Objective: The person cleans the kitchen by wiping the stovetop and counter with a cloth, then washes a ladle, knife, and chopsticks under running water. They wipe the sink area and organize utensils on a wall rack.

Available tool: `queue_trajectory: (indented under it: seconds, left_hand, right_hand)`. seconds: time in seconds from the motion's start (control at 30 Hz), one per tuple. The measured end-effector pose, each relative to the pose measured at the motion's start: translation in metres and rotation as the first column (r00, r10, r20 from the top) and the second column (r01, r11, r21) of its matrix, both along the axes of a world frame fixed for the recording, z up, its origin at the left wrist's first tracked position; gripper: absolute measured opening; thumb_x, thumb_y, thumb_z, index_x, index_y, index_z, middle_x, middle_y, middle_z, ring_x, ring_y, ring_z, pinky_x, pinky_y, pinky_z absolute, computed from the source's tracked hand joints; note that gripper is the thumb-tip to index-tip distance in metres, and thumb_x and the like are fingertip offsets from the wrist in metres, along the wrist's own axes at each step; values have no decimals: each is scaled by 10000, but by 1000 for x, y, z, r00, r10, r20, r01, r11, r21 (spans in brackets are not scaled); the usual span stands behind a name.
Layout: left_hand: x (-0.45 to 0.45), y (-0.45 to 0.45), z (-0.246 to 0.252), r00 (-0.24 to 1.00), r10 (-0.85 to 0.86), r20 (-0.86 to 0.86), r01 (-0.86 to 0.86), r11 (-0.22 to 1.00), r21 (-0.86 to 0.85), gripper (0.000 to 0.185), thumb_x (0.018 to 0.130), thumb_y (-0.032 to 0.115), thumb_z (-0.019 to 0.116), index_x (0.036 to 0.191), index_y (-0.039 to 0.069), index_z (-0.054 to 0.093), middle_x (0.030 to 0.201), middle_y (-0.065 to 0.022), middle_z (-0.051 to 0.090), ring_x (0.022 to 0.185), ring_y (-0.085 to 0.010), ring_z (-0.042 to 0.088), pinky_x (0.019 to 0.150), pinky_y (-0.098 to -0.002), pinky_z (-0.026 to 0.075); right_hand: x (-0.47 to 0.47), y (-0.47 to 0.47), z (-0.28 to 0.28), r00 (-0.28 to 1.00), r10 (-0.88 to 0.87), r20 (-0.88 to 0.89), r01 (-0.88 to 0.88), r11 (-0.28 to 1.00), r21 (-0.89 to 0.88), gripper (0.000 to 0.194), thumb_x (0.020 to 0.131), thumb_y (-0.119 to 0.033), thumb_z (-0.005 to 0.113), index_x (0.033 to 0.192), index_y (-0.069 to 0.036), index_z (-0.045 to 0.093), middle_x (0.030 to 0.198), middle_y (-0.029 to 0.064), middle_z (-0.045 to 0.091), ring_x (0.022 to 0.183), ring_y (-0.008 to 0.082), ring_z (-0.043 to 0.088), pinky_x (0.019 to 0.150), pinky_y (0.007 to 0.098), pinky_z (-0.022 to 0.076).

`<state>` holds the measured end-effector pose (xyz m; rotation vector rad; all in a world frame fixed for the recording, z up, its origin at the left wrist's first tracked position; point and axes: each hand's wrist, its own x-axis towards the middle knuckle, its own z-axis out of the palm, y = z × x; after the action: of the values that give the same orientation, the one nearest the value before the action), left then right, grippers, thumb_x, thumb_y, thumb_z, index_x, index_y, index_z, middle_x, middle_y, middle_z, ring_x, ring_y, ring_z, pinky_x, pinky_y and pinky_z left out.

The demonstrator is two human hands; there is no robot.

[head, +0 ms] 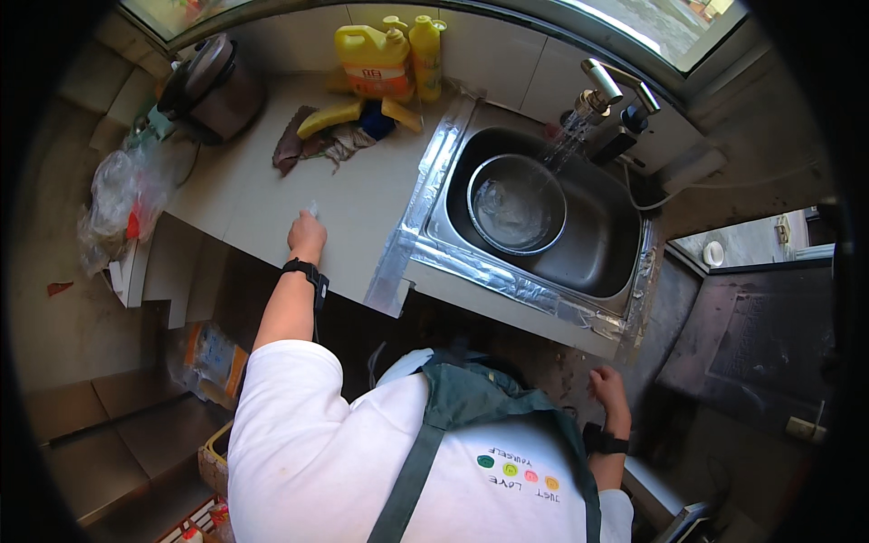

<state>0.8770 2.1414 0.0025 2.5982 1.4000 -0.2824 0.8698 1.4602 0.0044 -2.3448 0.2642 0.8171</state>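
My left hand (pixel 307 235) is over the pale countertop (pixel 366 203), its fingers closed around a small whitish, partly see-through piece (pixel 312 208), perhaps plastic film. My right hand (pixel 609 388) hangs low by my side, in front of the counter edge. Its fingers are loosely curled and nothing shows in them. To the right of my left hand, a round metal basin (pixel 479 212) with water in it stands in the stainless steel sink (pixel 597 251). Water runs from the faucet (pixel 601 88) beside the basin's far rim.
Rags (pixel 343 144) and a yellow sponge (pixel 329 118) lie at the back of the counter, before a yellow detergent jug (pixel 373 61) and a yellow bottle (pixel 427 58). A rice cooker (pixel 214 91) and plastic bags (pixel 125 183) are leftward. Foil tape (pixel 489 271) borders the sink.
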Motion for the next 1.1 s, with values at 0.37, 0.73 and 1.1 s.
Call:
queue_trajectory:
  seconds: [0.37,0.73,1.1]
  left_hand:
    - [171,-218,22,829,397,394,428,3,-904,294,930,253,360,1107,25,419,890,-135,553,753,-207,599,606,-301,513]
    - [257,-300,38,775,576,259,541,-395,-742,488,822,179,446,1241,-52,348,1094,-221,541,950,-319,576,803,-419,480]
    - [225,-291,29,721,623,303,437,-70,-897,149,858,280,531,877,141,481,618,17,455,452,-70,421,379,-189,286]
  right_hand:
    - [134,60,69,930,266,253,-281,959,23,226,809,-183,549,942,-5,591,784,173,609,710,287,582,636,347,461]
    - [152,69,83,900,349,262,-373,926,49,211,804,-190,541,916,-16,582,839,190,615,803,350,585,690,395,461]
    - [182,101,78,838,477,266,-506,861,52,243,808,-218,539,962,-37,589,847,195,616,814,344,588,714,397,462]
